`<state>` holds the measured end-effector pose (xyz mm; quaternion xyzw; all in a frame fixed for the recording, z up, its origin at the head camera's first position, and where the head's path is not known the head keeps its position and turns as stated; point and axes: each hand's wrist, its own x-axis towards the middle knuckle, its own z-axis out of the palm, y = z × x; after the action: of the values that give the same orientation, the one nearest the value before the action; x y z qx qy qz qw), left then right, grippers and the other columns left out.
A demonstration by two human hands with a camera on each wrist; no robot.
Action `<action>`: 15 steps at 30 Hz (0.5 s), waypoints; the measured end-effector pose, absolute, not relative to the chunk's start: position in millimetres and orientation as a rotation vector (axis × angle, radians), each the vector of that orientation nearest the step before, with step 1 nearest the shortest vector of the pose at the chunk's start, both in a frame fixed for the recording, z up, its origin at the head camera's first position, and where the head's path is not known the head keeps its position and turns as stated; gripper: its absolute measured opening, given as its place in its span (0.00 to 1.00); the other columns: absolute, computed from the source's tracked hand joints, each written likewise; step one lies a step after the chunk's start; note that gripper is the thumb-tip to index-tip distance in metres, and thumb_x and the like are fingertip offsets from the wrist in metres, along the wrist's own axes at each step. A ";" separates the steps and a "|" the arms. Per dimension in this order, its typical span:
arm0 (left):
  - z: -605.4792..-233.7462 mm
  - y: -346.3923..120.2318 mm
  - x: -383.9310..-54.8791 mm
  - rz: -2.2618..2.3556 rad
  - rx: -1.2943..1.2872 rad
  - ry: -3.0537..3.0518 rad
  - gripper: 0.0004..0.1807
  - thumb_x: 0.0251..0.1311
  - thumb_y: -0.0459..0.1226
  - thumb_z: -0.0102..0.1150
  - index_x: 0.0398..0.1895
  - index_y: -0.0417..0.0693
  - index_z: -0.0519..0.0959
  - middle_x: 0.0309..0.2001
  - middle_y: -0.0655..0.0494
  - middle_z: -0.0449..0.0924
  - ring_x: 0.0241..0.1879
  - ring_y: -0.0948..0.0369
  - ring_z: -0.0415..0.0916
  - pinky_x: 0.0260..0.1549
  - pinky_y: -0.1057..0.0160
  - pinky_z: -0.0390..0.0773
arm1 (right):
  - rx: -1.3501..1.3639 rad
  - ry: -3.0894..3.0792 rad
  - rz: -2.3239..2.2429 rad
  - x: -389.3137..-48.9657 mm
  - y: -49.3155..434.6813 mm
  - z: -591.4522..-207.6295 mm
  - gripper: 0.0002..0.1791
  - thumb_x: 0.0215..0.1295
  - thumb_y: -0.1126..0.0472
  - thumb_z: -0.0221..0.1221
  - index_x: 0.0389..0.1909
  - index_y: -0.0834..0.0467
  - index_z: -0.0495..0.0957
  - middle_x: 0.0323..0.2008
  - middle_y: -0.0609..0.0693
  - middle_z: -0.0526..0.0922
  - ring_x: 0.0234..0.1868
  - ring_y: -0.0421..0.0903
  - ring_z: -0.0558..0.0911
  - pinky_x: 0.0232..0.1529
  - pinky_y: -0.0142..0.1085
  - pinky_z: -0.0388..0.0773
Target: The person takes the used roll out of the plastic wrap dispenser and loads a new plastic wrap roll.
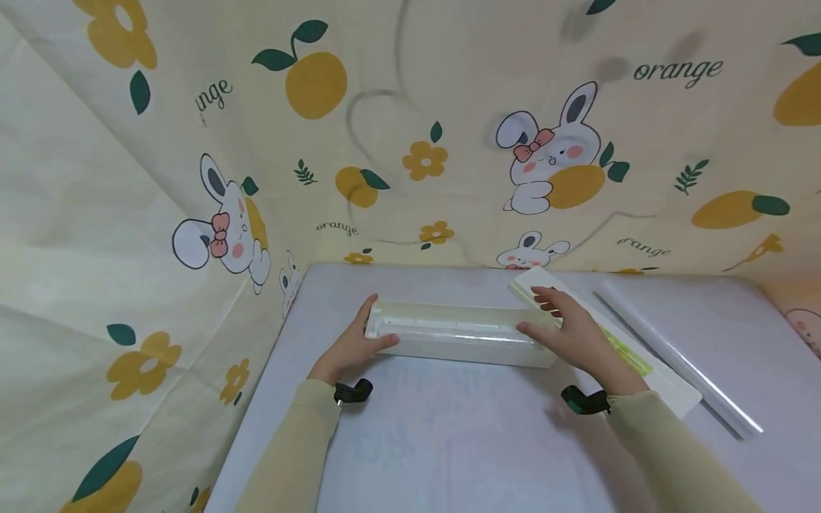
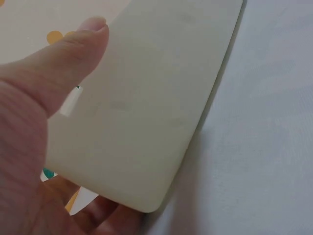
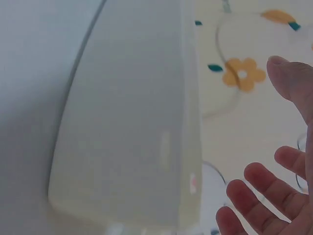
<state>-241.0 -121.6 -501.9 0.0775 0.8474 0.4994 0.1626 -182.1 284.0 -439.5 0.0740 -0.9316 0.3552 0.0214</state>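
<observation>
A long cream plastic box (image 1: 462, 349), shaped like a cling film dispenser, lies crosswise on the table with a shiny, clear strip along its top. At its left end my left hand (image 1: 356, 340) grips it, thumb (image 2: 80, 54) over the upper edge and fingers round the end. My right hand (image 1: 571, 335) hovers at the other end, fingers spread. The right wrist view shows a gap between that hand (image 3: 279, 191) and the box (image 3: 127, 122). Nothing sits in the right hand.
Behind and below the right hand lies a flat white piece (image 1: 673, 392) with a yellow-green label (image 1: 628, 353). Right of it lies a clear, shiny roll (image 1: 686, 360), set diagonally. A printed cloth (image 1: 398, 57) with rabbits and oranges hangs behind the white table (image 1: 398, 442).
</observation>
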 end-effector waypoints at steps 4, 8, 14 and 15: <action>-501.5 -121.7 -241.4 1.431 0.224 2.414 0.63 0.45 0.62 0.70 0.77 0.68 0.37 0.73 0.53 0.52 0.67 0.50 0.55 0.63 0.37 0.51 | 0.301 -2.869 1.101 -188.1 269.2 -443.7 0.47 0.54 0.33 0.64 0.71 0.50 0.62 0.59 0.55 0.72 0.58 0.59 0.72 0.55 0.57 0.69; -503.0 -122.2 -241.9 1.440 0.204 2.405 0.63 0.43 0.63 0.70 0.77 0.70 0.37 0.72 0.55 0.53 0.66 0.50 0.55 0.64 0.37 0.51 | 0.357 -2.881 1.123 -193.7 257.7 -448.5 0.45 0.54 0.33 0.64 0.69 0.50 0.65 0.59 0.53 0.73 0.57 0.56 0.72 0.55 0.55 0.70; -506.6 -122.8 -243.0 1.471 0.205 2.385 0.63 0.42 0.62 0.71 0.76 0.75 0.38 0.70 0.57 0.56 0.65 0.51 0.57 0.64 0.38 0.52 | 0.367 -2.941 1.140 -201.6 247.6 -456.0 0.37 0.56 0.36 0.64 0.64 0.49 0.71 0.58 0.51 0.75 0.56 0.53 0.73 0.55 0.54 0.70; -506.9 -122.8 -243.2 1.474 0.206 2.384 0.62 0.42 0.62 0.71 0.75 0.76 0.38 0.70 0.57 0.56 0.65 0.51 0.57 0.64 0.38 0.52 | 0.361 -2.953 1.140 -202.9 246.4 -456.9 0.36 0.57 0.38 0.65 0.64 0.49 0.71 0.58 0.51 0.76 0.56 0.53 0.73 0.55 0.53 0.70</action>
<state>-243.2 -122.8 -506.9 0.0723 0.8367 0.5172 0.1649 -202.9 246.4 -456.9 0.1133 -0.9267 0.3576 -0.0219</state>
